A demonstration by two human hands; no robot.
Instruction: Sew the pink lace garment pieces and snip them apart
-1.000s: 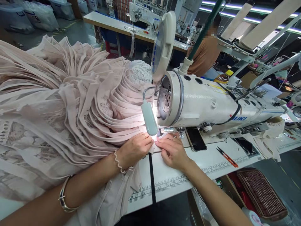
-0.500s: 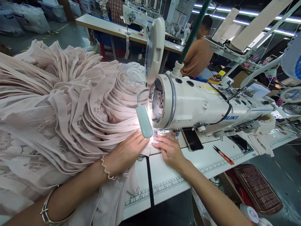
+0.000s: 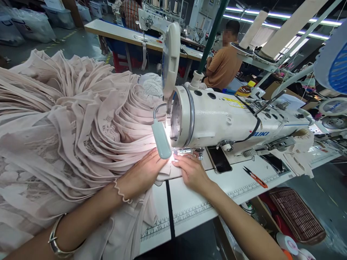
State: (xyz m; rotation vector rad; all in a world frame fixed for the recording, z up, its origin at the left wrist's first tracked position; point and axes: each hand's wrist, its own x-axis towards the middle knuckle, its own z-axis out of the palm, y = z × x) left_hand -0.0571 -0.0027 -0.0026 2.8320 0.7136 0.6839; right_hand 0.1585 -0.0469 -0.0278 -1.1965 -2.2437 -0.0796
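Note:
Under the head of a white sewing machine (image 3: 214, 121), my two hands meet at a lit piece of pale pink fabric (image 3: 164, 169). My left hand (image 3: 145, 168) has its fingers together on the fabric, left of the needle area; the small lamp (image 3: 162, 139) covers some fingertips. From the right, my right hand (image 3: 193, 171) holds the fabric's edge close to the presser foot, thumb and fingers near each other. The needle itself is hidden behind the lamp. A large heap of pale pink garments with lace (image 3: 89, 119) spreads to the left, beside my left forearm.
A phone (image 3: 221, 159) and orange-handled thread snips (image 3: 255, 177) lie on the table right of my right hand. A ruler strip (image 3: 192, 215) runs along the front edge. Thread cones (image 3: 253, 30) stand behind the machine. A person in a brown shirt (image 3: 225, 66) sits beyond.
The whole view has shifted slightly, so the machine and hands appear a little further left. Both hands stay on the fabric by the presser foot, with hardly any other movement.

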